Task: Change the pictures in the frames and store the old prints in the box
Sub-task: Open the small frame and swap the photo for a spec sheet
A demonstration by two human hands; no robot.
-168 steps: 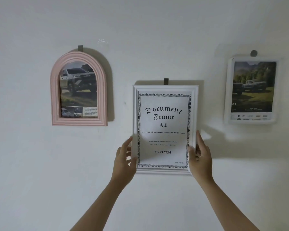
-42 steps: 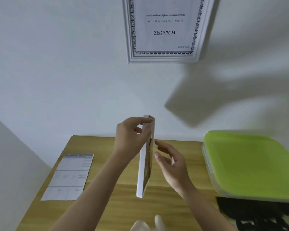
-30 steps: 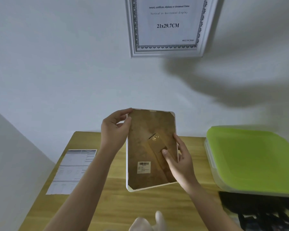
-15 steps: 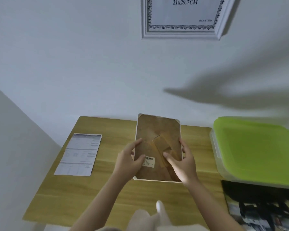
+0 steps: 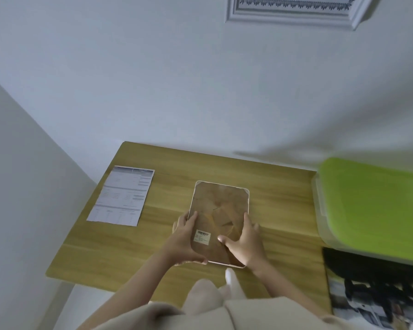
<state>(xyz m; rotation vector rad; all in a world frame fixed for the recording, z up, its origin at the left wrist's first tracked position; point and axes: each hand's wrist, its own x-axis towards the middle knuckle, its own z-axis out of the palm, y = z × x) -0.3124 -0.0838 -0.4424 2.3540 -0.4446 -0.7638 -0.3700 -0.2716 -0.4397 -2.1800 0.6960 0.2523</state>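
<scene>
A white picture frame lies face down on the wooden table, its brown backing board with a barcode sticker facing up. My left hand grips its lower left edge, thumb on the back. My right hand holds the lower right edge with the thumb pressed on the backing. A box with a green lid stands closed at the right. A printed sheet lies on the table's left part. Dark prints lie at the lower right.
The white document frame hangs on the wall above; only its bottom edge shows. A grey wall runs along the table's left side. Bare tabletop lies between the sheet and the frame.
I took a frame off the wall, turned it back side up and lowered it flat onto the table. My view has tilted further down.
</scene>
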